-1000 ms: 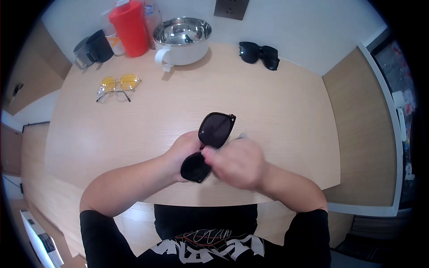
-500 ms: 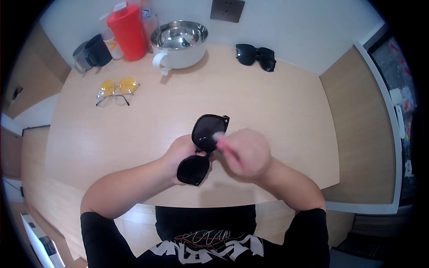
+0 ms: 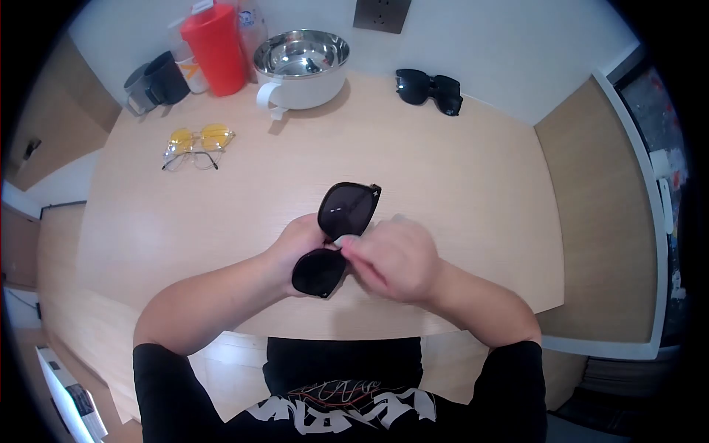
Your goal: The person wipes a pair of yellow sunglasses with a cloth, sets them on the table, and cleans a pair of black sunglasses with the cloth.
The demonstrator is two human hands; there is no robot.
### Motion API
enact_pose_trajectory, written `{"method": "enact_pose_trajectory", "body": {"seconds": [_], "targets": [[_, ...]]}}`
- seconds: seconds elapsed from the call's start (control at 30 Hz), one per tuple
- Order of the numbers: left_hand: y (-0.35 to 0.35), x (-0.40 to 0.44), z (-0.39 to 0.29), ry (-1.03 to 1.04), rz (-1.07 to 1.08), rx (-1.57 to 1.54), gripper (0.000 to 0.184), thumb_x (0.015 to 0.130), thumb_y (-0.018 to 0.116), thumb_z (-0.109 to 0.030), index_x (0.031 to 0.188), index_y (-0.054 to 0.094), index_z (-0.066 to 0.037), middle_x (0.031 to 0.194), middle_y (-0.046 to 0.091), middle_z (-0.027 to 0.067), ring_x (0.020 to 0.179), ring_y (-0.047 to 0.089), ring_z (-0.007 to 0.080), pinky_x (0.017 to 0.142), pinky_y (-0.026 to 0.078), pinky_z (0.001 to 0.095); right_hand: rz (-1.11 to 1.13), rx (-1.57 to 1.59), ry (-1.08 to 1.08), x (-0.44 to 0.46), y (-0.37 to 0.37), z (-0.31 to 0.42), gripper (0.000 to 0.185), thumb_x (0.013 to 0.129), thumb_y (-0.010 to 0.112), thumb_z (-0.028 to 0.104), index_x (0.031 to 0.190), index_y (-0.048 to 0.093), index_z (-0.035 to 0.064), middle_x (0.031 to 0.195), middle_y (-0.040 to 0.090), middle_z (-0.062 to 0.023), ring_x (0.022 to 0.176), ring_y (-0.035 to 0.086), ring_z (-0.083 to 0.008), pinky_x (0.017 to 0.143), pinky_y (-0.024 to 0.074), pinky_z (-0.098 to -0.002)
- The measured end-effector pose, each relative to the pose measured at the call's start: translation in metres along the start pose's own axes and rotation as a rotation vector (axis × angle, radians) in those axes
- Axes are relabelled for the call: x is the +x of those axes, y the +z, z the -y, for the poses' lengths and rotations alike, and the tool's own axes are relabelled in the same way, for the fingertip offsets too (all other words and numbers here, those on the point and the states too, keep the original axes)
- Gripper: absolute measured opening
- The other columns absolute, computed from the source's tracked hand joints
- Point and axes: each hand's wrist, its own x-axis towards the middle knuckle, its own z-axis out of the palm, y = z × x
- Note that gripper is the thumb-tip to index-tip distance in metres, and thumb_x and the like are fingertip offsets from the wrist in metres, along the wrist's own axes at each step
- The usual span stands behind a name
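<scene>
A pair of black sunglasses (image 3: 347,210) is held up above the table, tilted with one dark lens higher than the other. My left hand (image 3: 299,240) grips it from behind near the bridge, and part of that hand is hidden by the frame. Pinched in the fingertips of my right hand (image 3: 395,258) is a small whitish, cloth-like piece (image 3: 344,241). Its tip lies against the sunglasses near the bridge, at the lower edge of the upper lens. Most of this piece is hidden in the fist.
Yellow-tinted glasses (image 3: 199,138) lie at the back left of the wooden table (image 3: 473,207). Another pair of black sunglasses (image 3: 430,90) is at the back right. Along the wall stand a white-and-steel bowl (image 3: 306,85), a red bottle (image 3: 216,52) and dark cups (image 3: 167,77).
My right hand has moved down and left, taking the whitish piece from the middle of the upper lens to near the bridge. The left hand still grips the sunglasses.
</scene>
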Motion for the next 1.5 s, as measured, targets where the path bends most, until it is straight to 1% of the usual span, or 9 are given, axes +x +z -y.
{"method": "enact_pose_trajectory", "body": {"seconds": [0.1, 0.13, 0.43, 0.57, 0.67, 0.9, 1.03, 1.27, 1.5], "targets": [[-0.014, 0.006, -0.006, -0.112, 0.244, -0.011, 0.016, 0.093, 0.055, -0.016, 0.080, 0.054, -0.008, 0.065, 0.050, 0.0022, 0.047, 0.050, 0.0119, 0.039, 0.040, 0.0284, -0.069, -0.019, 0.081, -0.001, -0.004, -0.022, 0.023, 0.075, 0.070, 0.001, 0.097, 0.067, 0.0034, 0.072, 0.061, -0.0071, 0.059, 0.059, -0.0262, 0.052, 0.0458, -0.0376], [-0.015, 0.008, -0.005, -0.076, 0.244, 0.057, 0.019, 0.097, 0.045, -0.018, 0.081, 0.052, -0.010, 0.068, 0.049, 0.0020, 0.054, 0.053, 0.0138, 0.044, 0.047, 0.0280, -0.087, -0.026, 0.188, 0.002, -0.009, -0.025, 0.023, 0.075, 0.070, 0.001, 0.097, 0.067, 0.0037, 0.070, 0.060, -0.0071, 0.059, 0.059, -0.0264, 0.052, 0.0458, -0.0376], [0.008, -0.002, -0.002, 0.024, 0.038, 0.140, 0.012, 0.092, 0.056, -0.018, 0.088, 0.057, -0.007, 0.074, 0.055, 0.0044, 0.059, 0.057, 0.0151, 0.045, 0.048, 0.0291, -0.085, -0.150, -0.019, -0.008, 0.004, -0.024, 0.025, 0.073, 0.070, 0.003, 0.098, 0.068, 0.0030, 0.071, 0.058, -0.0063, 0.063, 0.059, -0.0239, 0.053, 0.0442, -0.0355], [-0.003, 0.004, -0.005, -0.074, 0.321, 0.119, 0.012, 0.092, 0.056, -0.017, 0.084, 0.057, -0.007, 0.072, 0.054, 0.0040, 0.060, 0.058, 0.0156, 0.045, 0.049, 0.0287, 0.023, -0.187, 0.064, -0.008, -0.001, -0.028, 0.025, 0.074, 0.067, 0.002, 0.099, 0.067, 0.0030, 0.072, 0.058, -0.0060, 0.064, 0.059, -0.0238, 0.054, 0.0443, -0.0360], [0.022, -0.012, -0.002, 0.018, 0.070, 0.072, 0.017, 0.091, 0.055, -0.016, 0.076, 0.053, -0.009, 0.066, 0.048, 0.0032, 0.052, 0.053, 0.0151, 0.039, 0.044, 0.0279, 0.136, -0.123, -0.014, -0.006, 0.002, -0.006, 0.026, 0.074, 0.067, 0.002, 0.099, 0.067, 0.0029, 0.072, 0.058, -0.0060, 0.063, 0.058, -0.0237, 0.054, 0.0441, -0.0360], [0.014, 0.000, 0.000, -0.073, 0.147, 0.139, 0.023, 0.093, 0.050, -0.016, 0.072, 0.049, -0.009, 0.066, 0.049, 0.0044, 0.042, 0.047, 0.0146, 0.031, 0.037, 0.0299, 0.041, -0.156, 0.078, -0.003, -0.005, -0.025, 0.027, 0.073, 0.066, 0.003, 0.100, 0.066, 0.0027, 0.072, 0.057, -0.0059, 0.061, 0.055, -0.0234, 0.055, 0.0437, -0.0361], [0.034, -0.014, 0.000, 0.031, -0.034, 0.057, 0.018, 0.094, 0.049, -0.014, 0.079, 0.054, -0.006, 0.067, 0.052, 0.0055, 0.048, 0.053, 0.0154, 0.038, 0.042, 0.0280, 0.179, -0.125, 0.012, -0.001, 0.000, -0.005, 0.028, 0.072, 0.066, 0.004, 0.100, 0.066, 0.0026, 0.072, 0.057, -0.0059, 0.059, 0.054, -0.0233, 0.055, 0.0434, -0.0362], [0.006, 0.002, 0.003, -0.035, 0.132, 0.162, 0.019, 0.094, 0.049, -0.014, 0.078, 0.054, -0.006, 0.068, 0.052, 0.0060, 0.050, 0.053, 0.0147, 0.039, 0.043, 0.0299, 0.035, -0.130, 0.012, -0.005, -0.005, -0.023, 0.032, 0.071, 0.067, 0.004, 0.104, 0.065, 0.0041, 0.072, 0.057, -0.0051, 0.059, 0.054, -0.0238, 0.054, 0.0428, -0.0361], [0.000, 0.005, 0.007, 0.035, 0.134, 0.137, 0.012, 0.094, 0.051, -0.013, 0.086, 0.057, -0.005, 0.074, 0.056, 0.0067, 0.058, 0.057, 0.0142, 0.045, 0.046, 0.0286, 0.189, -0.102, -0.018, -0.003, -0.002, -0.014, 0.031, 0.070, 0.068, 0.006, 0.101, 0.066, 0.0035, 0.071, 0.057, -0.0037, 0.059, 0.055, -0.0207, 0.052, 0.0420, -0.0334]]}}
